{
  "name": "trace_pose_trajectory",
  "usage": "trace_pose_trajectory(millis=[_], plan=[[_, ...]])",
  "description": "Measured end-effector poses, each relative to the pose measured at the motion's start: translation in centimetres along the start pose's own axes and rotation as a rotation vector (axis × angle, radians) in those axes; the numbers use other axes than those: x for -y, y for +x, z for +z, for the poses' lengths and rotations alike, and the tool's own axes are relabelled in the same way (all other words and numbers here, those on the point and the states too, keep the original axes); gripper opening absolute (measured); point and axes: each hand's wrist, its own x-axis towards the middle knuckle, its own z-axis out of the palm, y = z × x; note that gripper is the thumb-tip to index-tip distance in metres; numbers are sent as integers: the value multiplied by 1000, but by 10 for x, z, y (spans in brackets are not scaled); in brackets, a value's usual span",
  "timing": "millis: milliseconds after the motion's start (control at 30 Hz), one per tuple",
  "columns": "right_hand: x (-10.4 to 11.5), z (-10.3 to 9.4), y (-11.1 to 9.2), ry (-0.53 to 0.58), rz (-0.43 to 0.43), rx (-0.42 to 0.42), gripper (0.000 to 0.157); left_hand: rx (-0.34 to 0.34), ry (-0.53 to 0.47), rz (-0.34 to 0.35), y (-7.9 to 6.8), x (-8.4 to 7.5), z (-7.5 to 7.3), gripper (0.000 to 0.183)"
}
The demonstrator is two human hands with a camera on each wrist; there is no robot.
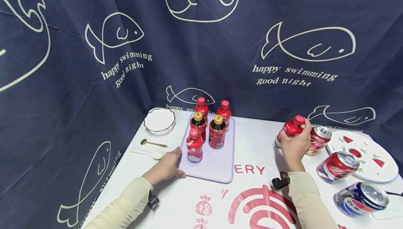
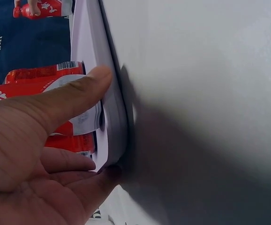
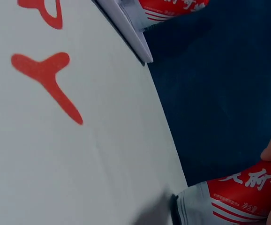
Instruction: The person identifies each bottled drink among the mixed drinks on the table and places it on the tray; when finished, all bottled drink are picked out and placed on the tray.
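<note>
A lilac tray (image 1: 207, 173) lies on the table with several bottles standing on it. At its front left is a red bottle (image 1: 194, 146); behind come two dark-drink bottles with gold caps (image 1: 217, 134), then two red-capped ones (image 1: 225, 111). My left hand (image 1: 167, 167) holds the tray's near left corner, the thumb (image 2: 86, 96) along the front rim and the fingers round the side. Over on the right, my right hand (image 1: 294, 148) grips another red bottle (image 1: 291, 129) round its body. In the right wrist view that bottle (image 3: 236, 199) shows its pale base close over the tabletop.
Right of the gripped bottle stand a red can (image 1: 319, 139), a red and blue can (image 1: 337, 167) and a blue can (image 1: 360, 201), near a watermelon-patterned plate (image 1: 382, 164). Left of the tray are a white bowl (image 1: 159, 120), a gold spoon (image 1: 154, 143) and a white spoon (image 1: 155, 154).
</note>
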Motion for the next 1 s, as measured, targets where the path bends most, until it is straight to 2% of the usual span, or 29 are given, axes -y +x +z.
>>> trace_pose_trajectory(millis=[267,433,533,733,900,1000], plan=[[18,-5,-18,24,-61,110,75,9,4,-10,1,-1,0,95],[38,-4,-36,38,-117,221,77,7,3,-5,0,-1,-1,95],[52,-4,-49,103,-107,340,80,6,0,-3,0,-1,-2,95],[89,-8,-74,290,-97,641,82,10,-13,-8,0,-1,-3,95],[122,-15,-92,405,-168,841,78,16,-15,-3,0,-1,-2,94],[134,-15,-102,425,-211,935,76,16,-11,-3,0,-1,-2,94]])
